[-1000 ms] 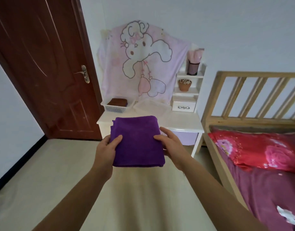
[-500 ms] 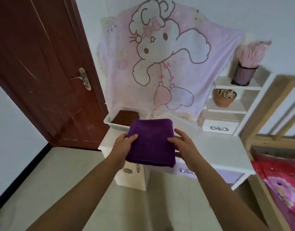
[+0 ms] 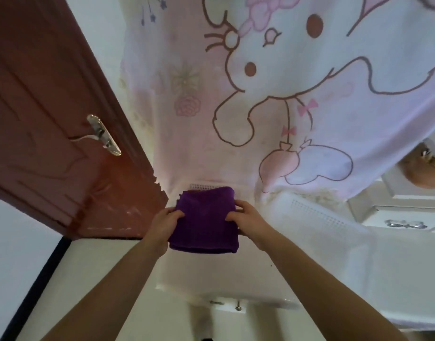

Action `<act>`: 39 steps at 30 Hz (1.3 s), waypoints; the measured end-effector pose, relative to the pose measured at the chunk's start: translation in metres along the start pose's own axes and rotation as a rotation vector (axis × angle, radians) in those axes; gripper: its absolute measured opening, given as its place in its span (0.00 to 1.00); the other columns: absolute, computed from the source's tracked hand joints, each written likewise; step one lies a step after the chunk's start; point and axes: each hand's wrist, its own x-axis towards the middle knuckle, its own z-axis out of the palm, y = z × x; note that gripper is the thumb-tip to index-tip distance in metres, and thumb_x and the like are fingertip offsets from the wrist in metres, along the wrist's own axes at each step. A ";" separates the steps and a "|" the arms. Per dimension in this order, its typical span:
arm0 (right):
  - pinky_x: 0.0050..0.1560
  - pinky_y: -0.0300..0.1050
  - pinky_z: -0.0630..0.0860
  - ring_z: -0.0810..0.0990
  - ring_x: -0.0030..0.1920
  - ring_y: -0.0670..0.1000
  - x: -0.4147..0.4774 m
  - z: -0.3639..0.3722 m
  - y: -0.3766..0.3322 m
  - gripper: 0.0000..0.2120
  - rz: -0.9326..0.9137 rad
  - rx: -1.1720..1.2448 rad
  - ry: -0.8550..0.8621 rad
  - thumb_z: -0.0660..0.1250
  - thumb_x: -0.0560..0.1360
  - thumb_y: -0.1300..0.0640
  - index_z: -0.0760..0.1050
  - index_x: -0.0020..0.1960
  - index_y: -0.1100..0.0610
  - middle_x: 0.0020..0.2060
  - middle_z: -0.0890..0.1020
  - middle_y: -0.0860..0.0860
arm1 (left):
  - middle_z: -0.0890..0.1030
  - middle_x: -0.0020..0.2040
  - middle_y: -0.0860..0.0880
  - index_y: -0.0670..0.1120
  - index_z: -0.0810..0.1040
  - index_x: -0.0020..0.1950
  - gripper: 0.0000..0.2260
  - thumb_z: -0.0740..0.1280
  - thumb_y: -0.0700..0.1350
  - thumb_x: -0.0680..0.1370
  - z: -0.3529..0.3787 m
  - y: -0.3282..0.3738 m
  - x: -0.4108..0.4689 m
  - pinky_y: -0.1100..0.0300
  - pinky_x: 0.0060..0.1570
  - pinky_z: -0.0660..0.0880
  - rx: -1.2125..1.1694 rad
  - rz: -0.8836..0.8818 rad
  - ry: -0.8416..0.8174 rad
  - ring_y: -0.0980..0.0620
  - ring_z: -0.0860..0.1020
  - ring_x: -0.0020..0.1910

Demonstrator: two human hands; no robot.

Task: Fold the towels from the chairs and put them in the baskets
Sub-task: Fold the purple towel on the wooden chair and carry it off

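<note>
A folded purple towel [image 3: 205,219] is held flat between both hands. My left hand [image 3: 163,223] grips its left edge and my right hand [image 3: 248,220] grips its right edge. The towel hangs over the left white basket [image 3: 199,186], of which only a strip of the perforated back rim shows; its contents are hidden. A second white perforated basket [image 3: 317,215] lies to the right on the white desk [image 3: 334,279].
A pink cartoon blanket [image 3: 285,94] hangs on the wall behind the desk. A brown door [image 3: 51,131] with a metal handle stands at the left. White shelves with a drawer [image 3: 403,223] and a clay pot [image 3: 423,171] are at the right. Pale floor lies below.
I have walked up to the desk. The towel, held in both hands throughout, has moved forward and now covers the left basket with the brown towel in it.
</note>
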 end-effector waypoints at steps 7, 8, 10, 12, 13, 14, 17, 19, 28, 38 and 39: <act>0.55 0.54 0.82 0.82 0.55 0.53 0.122 0.044 0.018 0.26 0.070 -0.029 0.281 0.63 0.77 0.63 0.66 0.73 0.51 0.59 0.79 0.52 | 0.81 0.53 0.47 0.45 0.74 0.63 0.12 0.65 0.40 0.79 -0.018 0.009 0.148 0.61 0.37 0.77 0.193 0.026 -0.127 0.51 0.81 0.47; 0.56 0.55 0.82 0.81 0.56 0.54 0.136 0.048 0.028 0.26 0.087 -0.092 0.292 0.63 0.78 0.62 0.64 0.75 0.51 0.61 0.78 0.51 | 0.80 0.55 0.46 0.46 0.71 0.66 0.15 0.65 0.39 0.79 -0.022 0.004 0.164 0.57 0.41 0.79 0.252 0.019 -0.169 0.50 0.81 0.49; 0.59 0.53 0.79 0.79 0.59 0.54 0.149 0.053 0.044 0.28 0.121 -0.339 0.278 0.62 0.80 0.59 0.60 0.78 0.50 0.65 0.76 0.52 | 0.78 0.53 0.47 0.45 0.67 0.72 0.21 0.63 0.37 0.79 -0.027 -0.015 0.186 0.50 0.49 0.80 0.503 0.120 -0.271 0.48 0.80 0.49; 0.60 0.52 0.77 0.79 0.59 0.57 0.159 0.053 0.066 0.30 0.168 -0.629 0.272 0.60 0.81 0.53 0.54 0.80 0.50 0.64 0.77 0.54 | 0.77 0.52 0.45 0.41 0.68 0.71 0.21 0.62 0.34 0.78 -0.029 -0.034 0.198 0.47 0.52 0.78 0.881 0.331 -0.355 0.45 0.78 0.48; 0.59 0.52 0.76 0.79 0.58 0.57 0.160 0.054 0.074 0.30 0.192 -0.705 0.271 0.59 0.82 0.50 0.52 0.81 0.49 0.63 0.77 0.55 | 0.76 0.54 0.42 0.41 0.67 0.72 0.22 0.62 0.34 0.78 -0.028 -0.042 0.202 0.48 0.52 0.77 1.033 0.423 -0.396 0.44 0.77 0.49; 0.58 0.52 0.76 0.79 0.57 0.58 0.163 0.055 0.081 0.31 0.206 -0.738 0.269 0.58 0.82 0.49 0.50 0.81 0.48 0.61 0.78 0.56 | 0.74 0.57 0.41 0.41 0.64 0.74 0.24 0.61 0.34 0.78 -0.027 -0.047 0.204 0.49 0.53 0.76 1.100 0.444 -0.448 0.43 0.77 0.50; 0.57 0.54 0.77 0.80 0.55 0.58 0.165 0.061 0.088 0.30 0.191 -0.759 0.289 0.55 0.83 0.48 0.49 0.81 0.46 0.59 0.79 0.56 | 0.73 0.56 0.40 0.42 0.59 0.77 0.26 0.60 0.35 0.79 -0.025 -0.054 0.213 0.52 0.53 0.75 1.130 0.390 -0.547 0.42 0.76 0.52; 0.56 0.54 0.77 0.80 0.54 0.57 0.163 0.063 0.090 0.28 0.193 -0.749 0.324 0.55 0.83 0.48 0.50 0.81 0.44 0.57 0.79 0.55 | 0.74 0.53 0.40 0.42 0.64 0.74 0.23 0.59 0.35 0.78 -0.024 -0.057 0.219 0.51 0.52 0.76 1.117 0.361 -0.572 0.42 0.76 0.50; 0.46 0.51 0.77 0.78 0.45 0.53 0.172 0.070 0.098 0.25 0.309 -0.841 0.344 0.46 0.85 0.44 0.46 0.80 0.41 0.50 0.77 0.53 | 0.76 0.46 0.41 0.40 0.71 0.63 0.16 0.61 0.33 0.75 -0.018 -0.055 0.231 0.55 0.42 0.74 1.084 0.318 -0.610 0.44 0.77 0.44; 0.62 0.58 0.75 0.71 0.71 0.58 0.105 0.058 0.005 0.27 -0.056 -0.902 0.862 0.53 0.84 0.43 0.56 0.79 0.50 0.77 0.64 0.54 | 0.56 0.79 0.40 0.43 0.50 0.80 0.30 0.56 0.54 0.83 -0.016 0.037 0.184 0.45 0.73 0.63 1.268 0.677 -0.412 0.41 0.59 0.76; 0.63 0.59 0.75 0.71 0.71 0.58 0.086 0.052 -0.007 0.27 -0.088 -0.925 0.936 0.53 0.84 0.42 0.56 0.79 0.50 0.78 0.62 0.54 | 0.53 0.80 0.41 0.44 0.50 0.80 0.29 0.54 0.55 0.83 -0.009 0.056 0.169 0.45 0.74 0.60 1.256 0.800 -0.372 0.42 0.56 0.78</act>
